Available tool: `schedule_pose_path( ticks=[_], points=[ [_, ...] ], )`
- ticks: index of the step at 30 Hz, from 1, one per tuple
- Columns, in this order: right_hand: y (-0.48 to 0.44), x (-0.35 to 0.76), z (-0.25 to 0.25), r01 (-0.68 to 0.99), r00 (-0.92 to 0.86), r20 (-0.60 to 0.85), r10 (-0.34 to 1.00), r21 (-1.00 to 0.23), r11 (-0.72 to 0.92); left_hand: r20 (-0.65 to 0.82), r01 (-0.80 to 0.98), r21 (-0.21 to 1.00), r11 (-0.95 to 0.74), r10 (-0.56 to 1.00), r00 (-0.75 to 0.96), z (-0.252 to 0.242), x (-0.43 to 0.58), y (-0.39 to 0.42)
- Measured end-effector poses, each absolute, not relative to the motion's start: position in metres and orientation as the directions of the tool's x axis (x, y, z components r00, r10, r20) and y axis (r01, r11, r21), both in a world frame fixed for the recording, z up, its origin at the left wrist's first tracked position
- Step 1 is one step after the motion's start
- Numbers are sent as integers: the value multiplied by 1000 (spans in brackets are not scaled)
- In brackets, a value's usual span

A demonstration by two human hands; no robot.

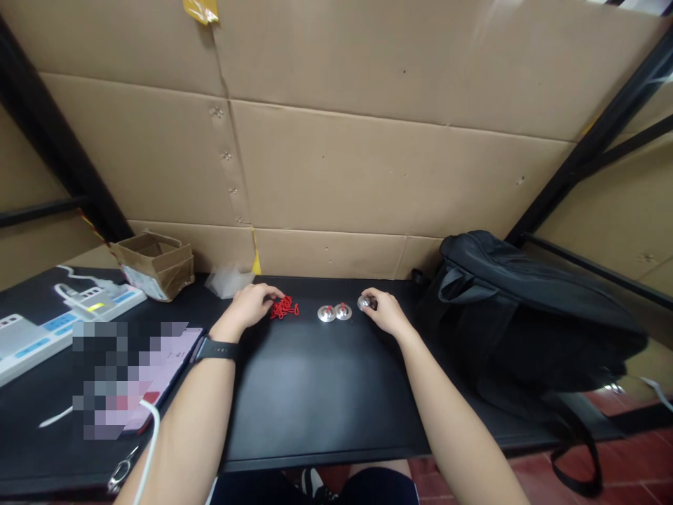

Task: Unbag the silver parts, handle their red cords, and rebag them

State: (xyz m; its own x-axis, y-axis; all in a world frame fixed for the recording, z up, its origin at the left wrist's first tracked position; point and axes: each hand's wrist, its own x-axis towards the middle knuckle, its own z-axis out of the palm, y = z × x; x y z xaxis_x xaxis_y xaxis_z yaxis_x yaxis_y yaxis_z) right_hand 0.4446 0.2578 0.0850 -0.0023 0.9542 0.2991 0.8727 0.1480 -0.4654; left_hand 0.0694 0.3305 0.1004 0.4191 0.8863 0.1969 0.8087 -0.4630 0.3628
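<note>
My left hand (pixel 252 306) rests at the left end of a small tangled heap of red cord (pixel 284 307), its fingers curled onto the strands. Two shiny silver finger cymbals (pixel 327 313), domed in the middle with red cord at their centres, lie side by side on the black table (pixel 326 393) between my hands. To their right, my right hand (pixel 385 311) has its fingertips closed on another small silver cymbal (pixel 364 302), partly covered by the fingers. A dark watch is on my left wrist.
On the left are a white power strip (pixel 57 324), an open cardboard box (pixel 158 265), a tablet-like thing (pixel 168 372), partly blurred, and a white cable (pixel 152 442). Clear plastic (pixel 229 282) lies behind my left hand. A black backpack (pixel 526 315) fills the right side.
</note>
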Motion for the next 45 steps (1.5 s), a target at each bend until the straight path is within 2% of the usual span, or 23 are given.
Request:
schedule_pose_path(
  ticks=[3,10,17,22,28,36,45],
  points=[
    [257,445,87,858,5,315,949,-489,158,170,769,381,-513,856,487,96,70,331],
    [256,443,91,831,20,348,937,-527,178,131,745,414,-524,844,521,99,75,331],
    [254,440,95,820,-8,366,930,-531,216,148,788,338,-515,856,496,97,76,331],
    [253,437,98,769,-8,386,922,-587,252,152,819,287,-497,868,473,100,80,326],
    [248,426,103,682,-8,441,898,-654,327,207,815,313,-488,873,442,110,86,320],
    [247,422,101,686,-24,446,895,-643,340,113,807,305,-506,861,496,105,80,322],
    [249,422,99,685,-18,465,885,-639,350,176,814,320,-485,874,452,100,80,327]
  ],
)
